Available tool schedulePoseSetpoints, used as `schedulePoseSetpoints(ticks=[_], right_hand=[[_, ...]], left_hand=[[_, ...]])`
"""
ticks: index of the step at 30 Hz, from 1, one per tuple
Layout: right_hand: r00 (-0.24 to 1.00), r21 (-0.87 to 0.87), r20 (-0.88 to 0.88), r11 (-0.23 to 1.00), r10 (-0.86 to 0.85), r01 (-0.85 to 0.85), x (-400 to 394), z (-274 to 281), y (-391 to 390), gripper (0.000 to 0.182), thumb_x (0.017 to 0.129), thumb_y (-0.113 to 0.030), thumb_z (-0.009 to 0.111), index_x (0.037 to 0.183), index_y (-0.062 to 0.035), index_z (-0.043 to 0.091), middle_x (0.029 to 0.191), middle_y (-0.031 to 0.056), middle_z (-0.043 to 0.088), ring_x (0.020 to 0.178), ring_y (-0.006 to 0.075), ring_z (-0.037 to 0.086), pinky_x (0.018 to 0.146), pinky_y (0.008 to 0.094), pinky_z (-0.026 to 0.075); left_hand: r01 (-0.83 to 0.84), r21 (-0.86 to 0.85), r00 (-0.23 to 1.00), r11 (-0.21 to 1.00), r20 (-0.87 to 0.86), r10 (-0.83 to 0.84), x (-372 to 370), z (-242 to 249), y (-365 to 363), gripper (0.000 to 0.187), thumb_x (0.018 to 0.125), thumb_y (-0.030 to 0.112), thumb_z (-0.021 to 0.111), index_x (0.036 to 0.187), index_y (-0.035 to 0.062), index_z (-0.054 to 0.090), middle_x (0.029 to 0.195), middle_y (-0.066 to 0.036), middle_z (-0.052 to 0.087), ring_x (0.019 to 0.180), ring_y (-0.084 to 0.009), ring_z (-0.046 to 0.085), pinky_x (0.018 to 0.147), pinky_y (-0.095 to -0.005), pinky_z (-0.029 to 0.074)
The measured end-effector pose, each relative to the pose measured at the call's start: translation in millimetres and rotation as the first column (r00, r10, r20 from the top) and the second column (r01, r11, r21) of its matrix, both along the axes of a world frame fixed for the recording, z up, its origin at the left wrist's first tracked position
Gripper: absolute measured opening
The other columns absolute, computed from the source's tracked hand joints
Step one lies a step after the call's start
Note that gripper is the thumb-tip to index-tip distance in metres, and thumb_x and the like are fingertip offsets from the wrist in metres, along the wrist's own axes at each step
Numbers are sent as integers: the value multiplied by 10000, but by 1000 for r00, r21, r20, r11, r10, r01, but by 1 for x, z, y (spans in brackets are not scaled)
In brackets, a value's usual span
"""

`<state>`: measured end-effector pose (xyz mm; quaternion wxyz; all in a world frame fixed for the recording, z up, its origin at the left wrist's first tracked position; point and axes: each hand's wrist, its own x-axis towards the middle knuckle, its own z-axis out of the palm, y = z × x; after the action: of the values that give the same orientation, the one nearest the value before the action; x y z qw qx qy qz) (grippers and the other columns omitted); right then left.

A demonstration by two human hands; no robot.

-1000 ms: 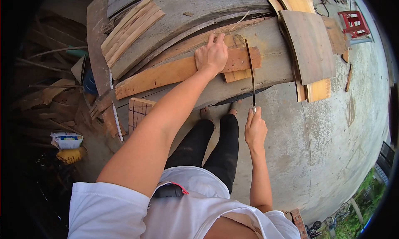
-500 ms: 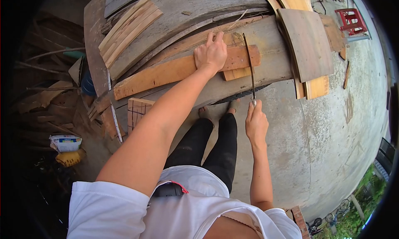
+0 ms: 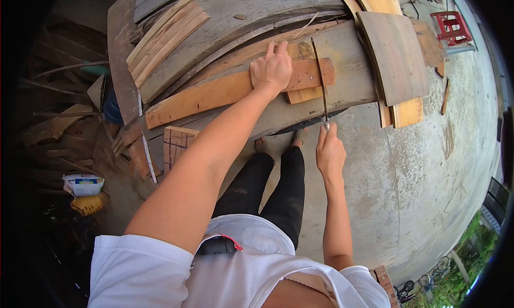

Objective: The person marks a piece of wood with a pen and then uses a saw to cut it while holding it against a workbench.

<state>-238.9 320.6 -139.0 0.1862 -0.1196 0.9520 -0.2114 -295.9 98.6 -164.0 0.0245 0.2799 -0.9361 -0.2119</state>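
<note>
A long reddish-brown board (image 3: 206, 98) lies across the plank workbench (image 3: 350, 85). My left hand (image 3: 271, 71) is closed over it near its right part, fingers curled at its far edge. My right hand (image 3: 331, 151) grips the handle of a handsaw (image 3: 322, 77), mostly hidden in the fist. The thin dark blade crosses the board close to its right end, pointing away from me. A lighter wood block (image 3: 304, 95) shows beneath the board under the blade.
Stacked boards (image 3: 393, 56) overhang the bench's right end. Light wood strips (image 3: 167, 39) lie at the back left, and a marked wood block (image 3: 178, 145) stands at the near left. Scrap wood fills the left floor. A red stool (image 3: 453, 28) is far right.
My right hand and the saw have shifted slightly away from me, the blade tip reaching a little farther past the board. My left hand and the board stay in place.
</note>
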Motion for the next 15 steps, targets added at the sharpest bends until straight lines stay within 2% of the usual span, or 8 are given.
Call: schedulePoseSetpoints(ticks=[1,3,5,9,10,12,14,15], right_hand=[[995,-3,-95,1000,29,-30,-23,-16,-17,233,1042,-281,450,1047,-52,494,712,255,663,697,475,655,598,559,509],[994,-19,-108,999,27,-29,-40,-19,-32,233,1042,-281,450,1051,-52,489,711,257,662,694,475,655,595,558,508],[992,-28,-122,999,17,-21,-35,-18,-26,233,1043,-282,450,1055,-51,484,710,260,661,692,475,656,592,557,508],[1000,-11,20,1000,-7,7,23,0,19,252,1050,-297,439,1059,-47,475,741,266,662,718,485,646,612,565,496],[995,-6,91,999,-44,45,29,7,21,266,1057,-305,427,1062,-44,474,772,275,661,750,494,638,633,573,484],[995,10,90,1000,-31,30,16,9,15,267,1056,-306,428,1062,-42,472,776,275,662,752,493,639,636,574,486],[996,17,81,1000,-27,25,-9,0,-5,269,1056,-307,430,1061,-41,471,779,274,663,755,493,640,638,575,487],[999,-16,-35,1000,1,-2,-25,-13,-20,258,1051,-304,439,1042,-48,470,748,261,667,723,485,648,610,564,496]], left_hand=[[-4,-7,1000,1000,-16,4,0,-2,0,346,971,269,467,1295,177,546,1307,-111,565,860,-397,697,795,-534,526],[-2,-14,1000,1000,-15,2,3,-4,0,349,970,270,468,1299,180,546,1305,-108,565,856,-397,697,796,-532,527],[-43,-34,999,998,-16,43,2,-5,2,325,993,291,428,1279,220,565,1249,-49,602,890,-400,687,810,-549,522],[-55,-30,998,998,-19,55,1,-4,0,322,995,294,428,1277,223,564,1237,-50,603,888,-397,687,804,-550,523],[-35,-1,999,999,3,35,1,0,-1,344,984,285,445,1302,210,552,1274,-81,582,884,-400,690,812,-545,521],[-8,33,1000,999,21,7,2,1,1,370,973,275,462,1327,197,539,1312,-111,560,880,-403,693,820,-541,519],[-14,0,1000,1000,8,14,1,-3,0,370,973,275,459,1325,198,545,1301,-108,567,875,-403,693,817,-538,521],[-11,-4,1000,1000,3,11,0,-3,0,370,973,275,459,1325,198,545,1301,-108,567,875,-403,693,817,-538,521]])
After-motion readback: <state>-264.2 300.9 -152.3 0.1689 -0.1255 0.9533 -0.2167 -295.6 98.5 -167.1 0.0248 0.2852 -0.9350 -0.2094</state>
